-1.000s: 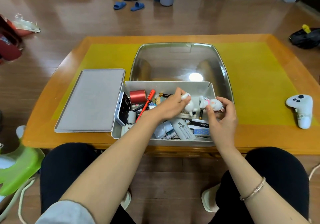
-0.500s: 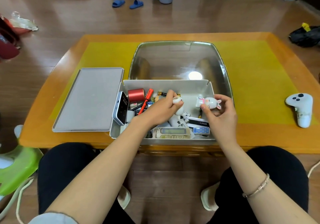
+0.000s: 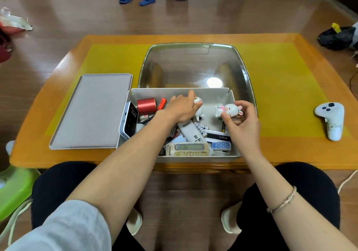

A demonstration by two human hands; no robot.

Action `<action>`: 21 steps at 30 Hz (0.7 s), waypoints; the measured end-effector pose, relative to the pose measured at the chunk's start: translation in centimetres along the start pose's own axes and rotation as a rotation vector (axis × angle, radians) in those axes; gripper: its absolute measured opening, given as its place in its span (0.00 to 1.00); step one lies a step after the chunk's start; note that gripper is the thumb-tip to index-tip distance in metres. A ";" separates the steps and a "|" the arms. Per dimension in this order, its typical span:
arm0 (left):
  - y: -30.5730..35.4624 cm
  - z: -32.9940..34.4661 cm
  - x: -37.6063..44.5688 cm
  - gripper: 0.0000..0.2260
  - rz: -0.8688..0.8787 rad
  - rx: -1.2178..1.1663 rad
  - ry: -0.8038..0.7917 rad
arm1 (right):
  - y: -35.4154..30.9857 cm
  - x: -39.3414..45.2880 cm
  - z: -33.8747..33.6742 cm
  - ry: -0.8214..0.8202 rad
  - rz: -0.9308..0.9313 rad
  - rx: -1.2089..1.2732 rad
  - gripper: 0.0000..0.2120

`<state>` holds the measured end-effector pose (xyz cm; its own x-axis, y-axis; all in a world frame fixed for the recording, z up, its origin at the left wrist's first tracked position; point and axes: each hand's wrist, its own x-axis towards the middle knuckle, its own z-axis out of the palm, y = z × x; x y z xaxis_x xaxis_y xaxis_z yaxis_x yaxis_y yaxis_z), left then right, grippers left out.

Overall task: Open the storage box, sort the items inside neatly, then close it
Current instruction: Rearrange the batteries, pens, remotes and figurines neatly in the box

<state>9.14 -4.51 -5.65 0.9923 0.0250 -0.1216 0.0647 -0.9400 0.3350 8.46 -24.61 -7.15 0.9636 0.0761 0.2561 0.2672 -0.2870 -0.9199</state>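
**Both hands in the open box**

Head view: the box (image 3: 231,103) stood open at the table's (image 3: 271,150) near edge, its lid (image 3: 91,111) flat just left. The left hand (image 3: 182,108) curled around a white figurine (image 3: 198,108) inside near the back wall. The right hand (image 3: 242,120) pinched a rabbit toy (image 3: 228,110) above the box's right half. Remotes (image 3: 187,149) lay along the front.
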 end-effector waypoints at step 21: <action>-1.1 -1.0 -2.5 0.10 -0.168 -0.489 0.328 | -1.9 5.1 -0.8 -0.264 0.007 -0.231 0.19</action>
<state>6.73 -3.19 -4.77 0.9403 0.3355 0.0581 0.1870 -0.6514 0.7353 12.85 -24.43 -3.87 0.9413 0.3085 0.1368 0.2816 -0.4949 -0.8221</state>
